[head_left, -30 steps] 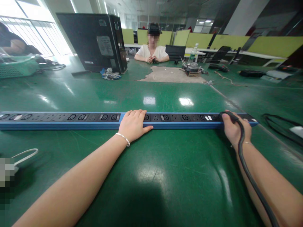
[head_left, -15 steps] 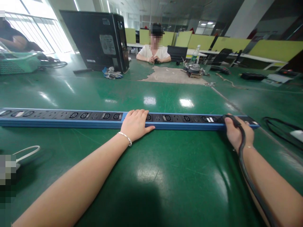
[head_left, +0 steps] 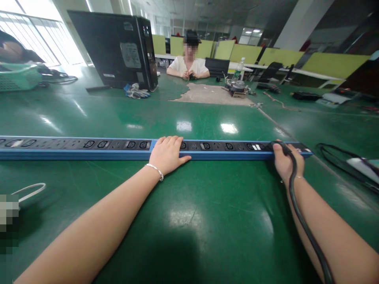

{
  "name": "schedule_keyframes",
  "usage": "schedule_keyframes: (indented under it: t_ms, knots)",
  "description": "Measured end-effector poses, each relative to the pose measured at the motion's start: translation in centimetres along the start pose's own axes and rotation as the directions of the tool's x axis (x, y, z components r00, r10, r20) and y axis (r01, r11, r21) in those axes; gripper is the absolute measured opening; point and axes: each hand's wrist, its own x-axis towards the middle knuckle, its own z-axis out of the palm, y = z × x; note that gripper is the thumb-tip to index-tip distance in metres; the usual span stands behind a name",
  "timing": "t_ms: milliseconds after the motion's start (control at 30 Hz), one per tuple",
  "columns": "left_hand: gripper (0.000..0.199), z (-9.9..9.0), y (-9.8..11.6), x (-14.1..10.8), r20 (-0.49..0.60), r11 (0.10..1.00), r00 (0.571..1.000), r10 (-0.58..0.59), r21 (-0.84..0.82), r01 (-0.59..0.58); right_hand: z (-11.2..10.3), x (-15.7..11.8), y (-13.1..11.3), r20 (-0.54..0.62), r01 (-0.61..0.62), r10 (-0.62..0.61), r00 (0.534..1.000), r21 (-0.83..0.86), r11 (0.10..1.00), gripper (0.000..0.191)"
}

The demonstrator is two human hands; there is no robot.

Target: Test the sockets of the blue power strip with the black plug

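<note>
A long blue power strip (head_left: 201,156) with a black socket face lies across the green table. My left hand (head_left: 166,155) is laid over its middle, fingers reaching across to the far edge and thumb along the near side, holding it. Toward the strip's right end, my right hand (head_left: 288,161) is closed around a black plug (head_left: 280,147), thumb on top. The plug's contact end is against the socket face, and I cannot tell how deep it sits. From it a thick black cord (head_left: 296,201) runs down over my right forearm.
Beyond the strip stand a black computer case (head_left: 109,51), gloves (head_left: 136,91) and a small metal device (head_left: 237,87). A person (head_left: 188,65) sits across the table. Black cable (head_left: 334,161) lies at right; a green basket (head_left: 19,79) is at far left.
The whole view has shifted slightly, so things appear a little further left. Both hands keep their places on the strip and the plug.
</note>
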Motion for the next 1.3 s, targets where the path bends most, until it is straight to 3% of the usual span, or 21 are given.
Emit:
schedule_keyframes:
  t_ms: [133, 400, 600, 900, 1300]
  knots:
    - [0.066, 0.0, 0.0, 0.0, -0.013, 1.0, 1.0, 0.012, 0.002, -0.012, -0.2, -0.1, -0.3, 0.049, -0.074, 0.071, 0.996, 0.064, 0.995, 0.049]
    - [0.065, 0.1, 0.0, 0.0, -0.017, 1.0, 1.0, 0.018, 0.008, -0.018, -0.2, -0.1, -0.1, 0.019, -0.035, 0.035, 0.999, 0.001, 0.999, 0.047]
    - [0.066, 0.1, 0.0, 0.0, -0.014, 1.0, 1.0, 0.016, -0.002, -0.016, -0.5, 0.1, 0.0, 0.073, -0.046, 0.047, 0.996, -0.027, 0.999, 0.045]
    - [0.066, 0.2, -0.1, 0.0, -0.009, 1.0, 1.0, 0.013, 0.002, -0.013, -0.9, -0.1, -0.7, 0.045, 0.01, -0.008, 0.999, -0.029, 1.0, 0.047]
    - [0.066, 0.0, 0.0, 0.1, 0.014, 1.0, 1.0, 0.004, 0.002, -0.004, 0.2, 0.1, 0.4, -0.061, -0.043, 0.05, 0.997, 0.122, 0.992, 0.044]
